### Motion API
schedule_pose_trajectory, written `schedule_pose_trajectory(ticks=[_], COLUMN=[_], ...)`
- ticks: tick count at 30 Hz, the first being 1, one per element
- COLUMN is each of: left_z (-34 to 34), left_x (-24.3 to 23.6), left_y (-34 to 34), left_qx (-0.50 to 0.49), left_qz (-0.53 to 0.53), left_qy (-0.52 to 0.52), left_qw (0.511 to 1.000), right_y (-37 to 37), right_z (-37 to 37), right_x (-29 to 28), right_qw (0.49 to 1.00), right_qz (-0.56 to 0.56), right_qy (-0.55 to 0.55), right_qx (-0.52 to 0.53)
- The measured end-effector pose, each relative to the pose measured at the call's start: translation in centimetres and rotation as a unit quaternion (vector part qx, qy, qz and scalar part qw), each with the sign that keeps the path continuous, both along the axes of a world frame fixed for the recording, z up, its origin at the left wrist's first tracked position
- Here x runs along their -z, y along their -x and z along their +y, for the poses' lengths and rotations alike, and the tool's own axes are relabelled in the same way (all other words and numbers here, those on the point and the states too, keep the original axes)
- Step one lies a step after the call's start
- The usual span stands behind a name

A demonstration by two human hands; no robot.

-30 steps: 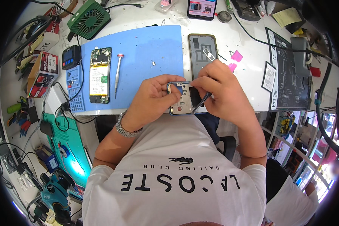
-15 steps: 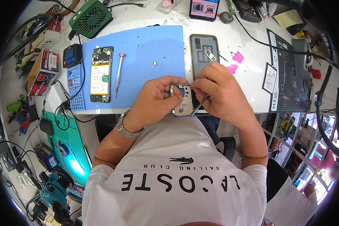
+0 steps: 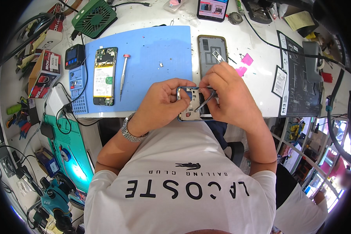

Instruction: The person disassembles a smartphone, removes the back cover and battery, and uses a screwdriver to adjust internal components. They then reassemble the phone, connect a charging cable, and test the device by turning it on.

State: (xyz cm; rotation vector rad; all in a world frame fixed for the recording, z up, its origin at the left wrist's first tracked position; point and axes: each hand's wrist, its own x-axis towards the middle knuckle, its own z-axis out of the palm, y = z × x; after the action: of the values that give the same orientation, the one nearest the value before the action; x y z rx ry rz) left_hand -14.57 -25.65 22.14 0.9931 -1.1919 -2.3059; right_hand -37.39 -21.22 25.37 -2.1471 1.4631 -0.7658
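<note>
My left hand point(image 3: 163, 99) grips the left end of a phone mid-frame point(image 3: 192, 113), a beige metal plate with a blue rim, held near the table's front edge. Dark tweezers point(image 3: 205, 102) are pinched in my right hand point(image 3: 228, 93), their tips over the frame's plate. Fingers of the right hand also rest at the frame's top edge and hide part of it. Beyond that hand lies a grey phone back cover point(image 3: 206, 46). A pale rectangular piece point(image 3: 216, 56) shows above my right knuckles; I cannot tell whether it belongs to the tweezers.
On the blue mat point(image 3: 156, 43) lie an opened phone with its battery point(image 3: 104, 80), a screwdriver point(image 3: 123, 76) and a tiny metal part point(image 3: 161, 65). Pink scraps point(image 3: 246, 59), a loose battery point(image 3: 279, 81) and a black mat point(image 3: 300, 89) are right. A green fan point(image 3: 94, 19) stands far left.
The tweezers have swung to a flatter slant, and their tips sit slightly farther up the plate. My right fingers have shifted around them. The left hand and frame have barely moved.
</note>
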Motion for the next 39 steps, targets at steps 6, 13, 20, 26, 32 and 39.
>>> schedule_pose_trajectory(ticks=[6, 13, 20, 26, 32, 39], left_z=[0.0, 0.2, 0.1, 0.2, 0.0, 0.2], left_x=[-0.4, 0.1, 0.2, 0.9, -0.1, 0.7], left_y=[0.2, -0.1, -0.1, -0.2, -0.1, -0.2], left_qx=[0.015, 0.032, 0.016, 0.008, 0.001, 0.01], left_qz=[-0.041, -0.016, -0.002, 0.001, -0.014, -0.02], left_qy=[0.02, 0.041, 0.031, 0.032, 0.013, 0.026], left_qw=[0.999, 0.999, 0.999, 0.999, 1.0, 0.999], right_y=[0.0, -0.3, -0.2, 0.0, -0.2, -0.6], right_z=[0.0, 0.2, 0.3, 0.3, 0.2, 0.4], right_x=[0.2, 0.0, 0.0, -0.6, -0.3, 0.4], right_qw=[1.0, 0.998, 0.998, 0.997, 0.997, 0.999], right_qz=[0.02, 0.057, 0.049, 0.054, 0.053, 0.016], right_qy=[0.014, -0.006, -0.005, 0.01, 0.04, 0.031], right_qx=[-0.019, -0.026, -0.024, -0.046, -0.048, -0.036])
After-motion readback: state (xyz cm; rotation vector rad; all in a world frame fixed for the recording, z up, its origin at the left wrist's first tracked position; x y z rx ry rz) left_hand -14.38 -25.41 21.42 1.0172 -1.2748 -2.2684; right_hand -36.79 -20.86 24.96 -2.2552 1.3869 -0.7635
